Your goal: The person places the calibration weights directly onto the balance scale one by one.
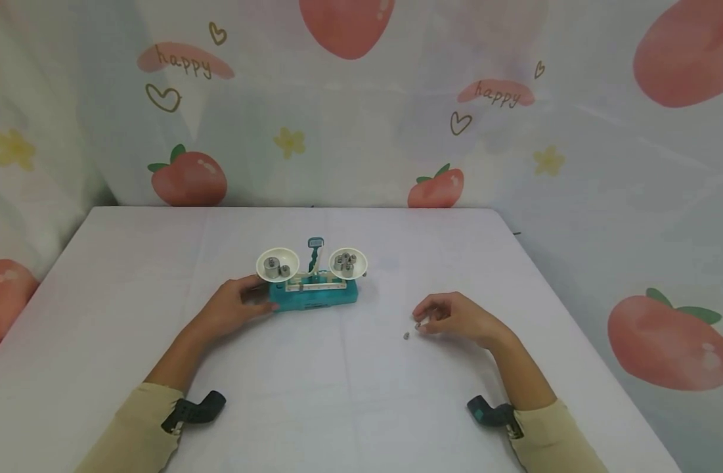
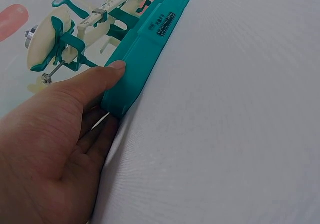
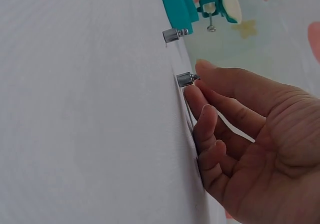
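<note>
A teal balance scale (image 1: 314, 292) stands mid-table with two cream pans. Its left pan (image 1: 277, 263) carries two metal weights, and its right pan (image 1: 347, 261) carries several. My left hand (image 1: 265, 303) holds the left end of the scale's base (image 2: 145, 49), the thumb (image 2: 107, 72) lying on its edge and the fingers beside it on the table. To the right, my right hand (image 1: 423, 322) pinches a small metal weight (image 3: 186, 79) by its knob, still on the table. A second small weight (image 3: 174, 35) lies loose just beyond it (image 1: 406, 336).
The white table (image 1: 361, 394) runs to a far edge against a strawberry-print curtain (image 1: 190, 177). The table's right edge slants close to my right arm. Wrist-camera mounts sit on both sleeves.
</note>
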Demonstrator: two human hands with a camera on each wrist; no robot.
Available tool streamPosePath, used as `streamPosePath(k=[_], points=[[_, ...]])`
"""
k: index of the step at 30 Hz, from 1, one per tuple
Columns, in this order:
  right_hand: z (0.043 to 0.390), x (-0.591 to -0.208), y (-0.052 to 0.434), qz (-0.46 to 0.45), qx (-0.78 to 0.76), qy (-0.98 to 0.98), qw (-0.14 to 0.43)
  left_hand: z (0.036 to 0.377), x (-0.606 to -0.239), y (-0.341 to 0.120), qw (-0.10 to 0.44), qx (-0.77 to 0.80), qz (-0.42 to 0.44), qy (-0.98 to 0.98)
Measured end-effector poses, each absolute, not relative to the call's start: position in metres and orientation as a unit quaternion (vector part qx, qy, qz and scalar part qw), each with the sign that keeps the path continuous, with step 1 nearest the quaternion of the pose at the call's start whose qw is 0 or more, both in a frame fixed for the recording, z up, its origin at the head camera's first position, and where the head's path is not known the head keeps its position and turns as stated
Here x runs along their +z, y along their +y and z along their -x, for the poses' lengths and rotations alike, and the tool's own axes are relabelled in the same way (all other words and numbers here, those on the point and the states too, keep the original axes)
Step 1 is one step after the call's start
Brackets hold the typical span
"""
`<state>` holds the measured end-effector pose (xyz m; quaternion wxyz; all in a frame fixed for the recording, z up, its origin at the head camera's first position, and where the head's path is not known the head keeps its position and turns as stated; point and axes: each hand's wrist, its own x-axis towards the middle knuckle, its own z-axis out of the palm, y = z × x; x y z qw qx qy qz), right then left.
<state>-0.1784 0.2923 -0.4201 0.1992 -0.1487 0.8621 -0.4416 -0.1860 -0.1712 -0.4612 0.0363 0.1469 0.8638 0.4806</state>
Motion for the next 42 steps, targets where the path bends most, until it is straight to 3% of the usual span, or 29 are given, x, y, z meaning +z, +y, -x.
streamPosePath(k=[42], points=[[0.1738, -0.4297, 0.2893, 0.146, -0.402, 0.890, 0.162, 0.1825, -0.4624, -0.1705, 0.027, 0.477, -0.143, 0.867]])
